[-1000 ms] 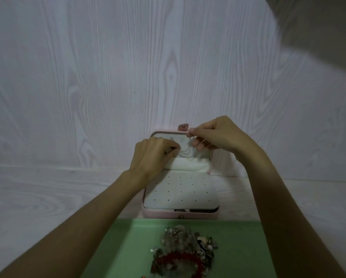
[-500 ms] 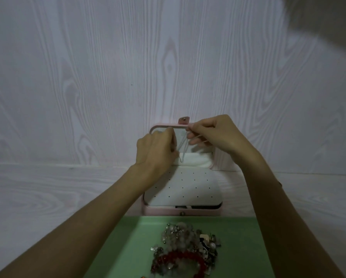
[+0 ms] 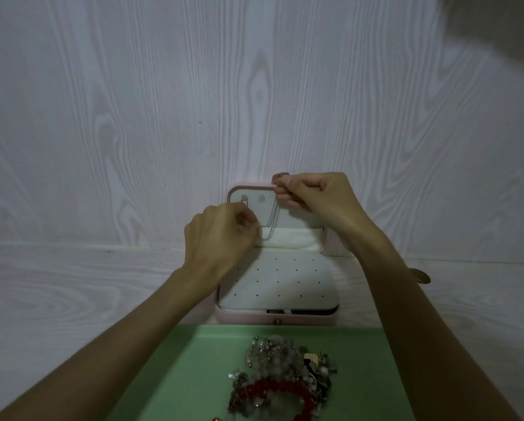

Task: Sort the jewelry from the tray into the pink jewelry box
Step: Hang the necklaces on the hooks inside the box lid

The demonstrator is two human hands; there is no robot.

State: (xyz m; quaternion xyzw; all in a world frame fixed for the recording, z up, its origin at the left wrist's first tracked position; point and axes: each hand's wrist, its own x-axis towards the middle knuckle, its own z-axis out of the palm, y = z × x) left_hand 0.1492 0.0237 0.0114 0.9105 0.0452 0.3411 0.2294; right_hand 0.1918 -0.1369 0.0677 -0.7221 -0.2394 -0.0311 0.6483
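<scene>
The pink jewelry box (image 3: 277, 319) stands open against the wall, its lid upright and a white dotted earring pad lying flat inside. A thin silver chain necklace (image 3: 272, 220) hangs in loops in front of the lid's white lining. My right hand (image 3: 312, 196) pinches the chain's upper end at the lid's top edge. My left hand (image 3: 221, 232) pinches the lower part of the chain, left of the loops. In front of the box, the green tray (image 3: 169, 375) carries a heap of jewelry (image 3: 285, 375) with a red bead bracelet and pale bead strands.
A pale wood-grain wall rises right behind the box. The same pale wood-grain table spreads to the left and right of the box and tray. Small hooks (image 3: 253, 198) sit at the top of the lid lining. A small tan object (image 3: 421, 276) lies behind my right forearm.
My left hand has moved down and left from the lid's top, drawing the chain out into hanging loops. My right hand stays at the lid's upper edge.
</scene>
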